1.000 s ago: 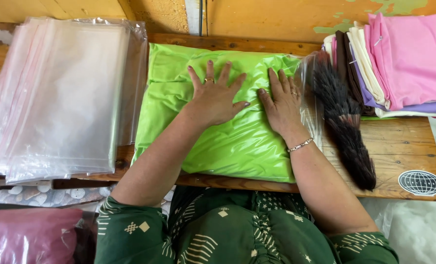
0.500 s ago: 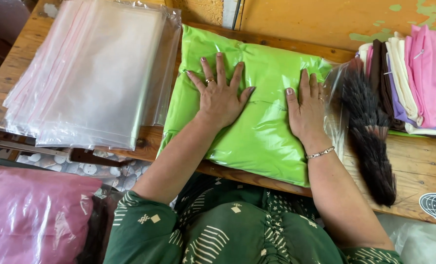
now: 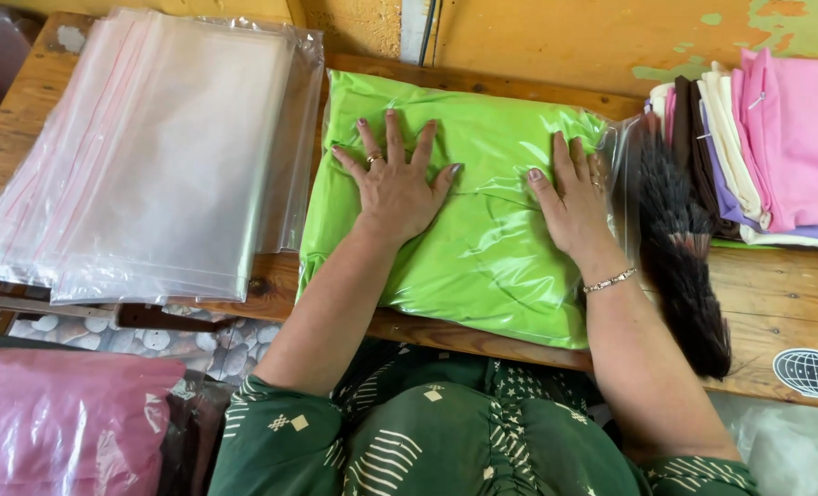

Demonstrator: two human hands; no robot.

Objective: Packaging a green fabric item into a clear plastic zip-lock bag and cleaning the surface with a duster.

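Observation:
A bright green folded cloth inside a clear plastic bag (image 3: 492,266) lies on the wooden table (image 3: 785,303) in front of me. My left hand (image 3: 395,184) presses flat on the packet's upper left part, fingers spread, a ring on one finger. My right hand (image 3: 574,202) lies flat on the packet's right side near the bag's open end, with a bracelet at the wrist. Neither hand grips anything.
A stack of empty clear plastic bags (image 3: 152,156) lies at the left. A dark brush (image 3: 680,257) rests right of the packet. Folded pink, white and purple cloths (image 3: 776,147) are stacked at the far right. A pink bagged packet (image 3: 51,422) sits below the table at left.
Both hands have shifted slightly on the green packet, still pressing flat. The camera view has shifted, showing more of the left side and the pink packet below.

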